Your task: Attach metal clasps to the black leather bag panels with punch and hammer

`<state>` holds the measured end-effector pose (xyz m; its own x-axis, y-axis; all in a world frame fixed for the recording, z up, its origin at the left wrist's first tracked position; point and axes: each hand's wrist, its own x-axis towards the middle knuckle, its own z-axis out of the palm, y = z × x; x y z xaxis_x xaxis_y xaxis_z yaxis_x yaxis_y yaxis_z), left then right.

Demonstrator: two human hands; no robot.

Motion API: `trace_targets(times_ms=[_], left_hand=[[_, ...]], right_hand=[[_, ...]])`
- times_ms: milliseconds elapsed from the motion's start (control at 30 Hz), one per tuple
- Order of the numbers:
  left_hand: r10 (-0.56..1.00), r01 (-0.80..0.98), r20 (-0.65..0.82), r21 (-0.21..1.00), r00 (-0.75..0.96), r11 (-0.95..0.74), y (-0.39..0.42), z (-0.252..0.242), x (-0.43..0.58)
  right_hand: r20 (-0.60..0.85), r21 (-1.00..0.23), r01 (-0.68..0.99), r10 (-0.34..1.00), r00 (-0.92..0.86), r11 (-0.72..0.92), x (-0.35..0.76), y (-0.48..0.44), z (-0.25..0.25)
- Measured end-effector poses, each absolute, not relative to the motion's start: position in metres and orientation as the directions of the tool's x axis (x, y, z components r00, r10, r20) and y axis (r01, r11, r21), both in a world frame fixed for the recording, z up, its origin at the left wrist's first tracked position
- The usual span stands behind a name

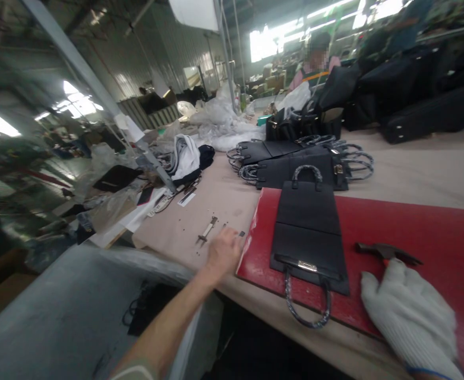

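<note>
My left hand (224, 249) is bare and reaches over the table beside the red board (378, 221). Its fingers are curled, and whatever is in them cannot be made out. A small dark piece (242, 234) lies by the fingertips, and a metal caliper-like tool (208, 230) lies left of them. My right hand (412, 309), in a white knitted glove, is closed on the handle of a hammer (390, 251) resting on the board. Between the hands a flat black handbag (309, 232) lies on the board, with a looped handle at each end and a shiny metal plate near its lower edge.
Several black handbags with looped handles (295, 161) are piled behind the board. Larger black bags (414, 89) stand at the back right, near a person. Clear plastic wrapping (224, 119) and a metal post (109, 100) are on the left. A grey-lined bin (77, 306) stands below the table.
</note>
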<state>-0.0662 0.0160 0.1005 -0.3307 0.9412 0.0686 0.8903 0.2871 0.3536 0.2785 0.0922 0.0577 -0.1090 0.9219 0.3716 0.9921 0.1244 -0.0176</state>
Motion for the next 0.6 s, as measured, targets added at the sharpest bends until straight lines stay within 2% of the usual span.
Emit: trace_targets(times_ms=[133, 267, 500, 600], left_hand=[[0.848, 0.822, -0.105, 0.209, -0.519, 0.529, 0.047, 0.098, -0.164], [0.79, 0.802, -0.317, 0.125, -0.525, 0.584, 0.067, 0.074, -0.213], [0.742, 0.763, -0.449, 0.178, -0.499, 0.621, 0.072, 0.052, -0.23], [0.727, 0.724, -0.482, 0.239, -0.489, 0.647, 0.07, 0.052, -0.232]], right_hand=[[0.358, 0.07, 0.996, 0.93, -0.077, 0.056, 0.273, 0.088, 0.058], [0.36, 0.065, 0.998, 0.932, -0.046, 0.024, 0.274, 0.086, 0.051], [0.364, 0.015, 1.0, 0.931, -0.021, 0.017, 0.277, 0.089, 0.047], [0.48, -0.053, 0.995, 0.876, -0.048, 0.084, 0.272, 0.083, 0.053]])
